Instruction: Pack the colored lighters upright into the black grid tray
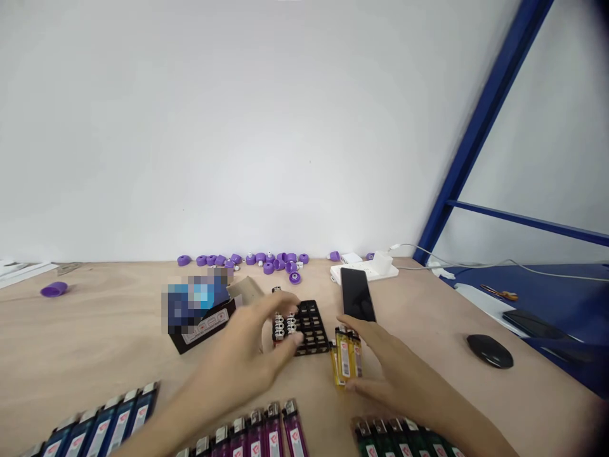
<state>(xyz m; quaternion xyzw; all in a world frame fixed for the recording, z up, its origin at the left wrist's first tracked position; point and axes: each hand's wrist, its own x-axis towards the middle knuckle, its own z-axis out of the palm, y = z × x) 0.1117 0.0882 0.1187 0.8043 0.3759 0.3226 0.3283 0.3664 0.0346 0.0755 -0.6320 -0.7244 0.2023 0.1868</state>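
A black gridded tray lies mid-table, with several lighters standing in its left slots, their metal tops up. Over its left side is my left hand, thumb and fingers apart, nothing visibly gripped; it hides part of the tray. Just right of the tray, my right hand curves around a few yellow lighters, fingers at their tops and thumb near their lower ends. Along the near edge lie rows of blue lighters, purple lighters and dark green lighters.
An opened box stands left of the tray. Several purple caps line the wall, and another purple piece lies far left. A phone, a white power strip with cables and a black mouse are on the right.
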